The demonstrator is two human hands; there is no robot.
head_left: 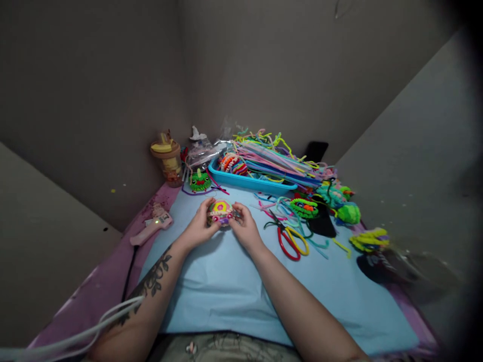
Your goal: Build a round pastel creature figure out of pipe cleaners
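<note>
Between both hands, a little above the blue cloth, is a small round pipe-cleaner figure (221,208) with a yellow and pink centre and two pinkish-red eyes. My left hand (202,219) grips its left side, thumb at the lower edge. On the opposite side, my right hand (245,224) pinches it with thumb and fingers. Parts of the figure are covered by the fingertips. Red-and-yellow-handled scissors (290,241) lie to the right of my right hand, among loose pipe-cleaner pieces (281,208). A green pipe-cleaner figure (199,181) sits just beyond my left hand.
A blue tray (256,184) at the back holds a heap of pipe cleaners (279,158). A lidded cup (168,161) stands back left, near a pink hot glue gun (153,229) with a black cord. More pipe-cleaner figures and a black phone (323,221) are on the right. A white cable (86,334) crosses lower left.
</note>
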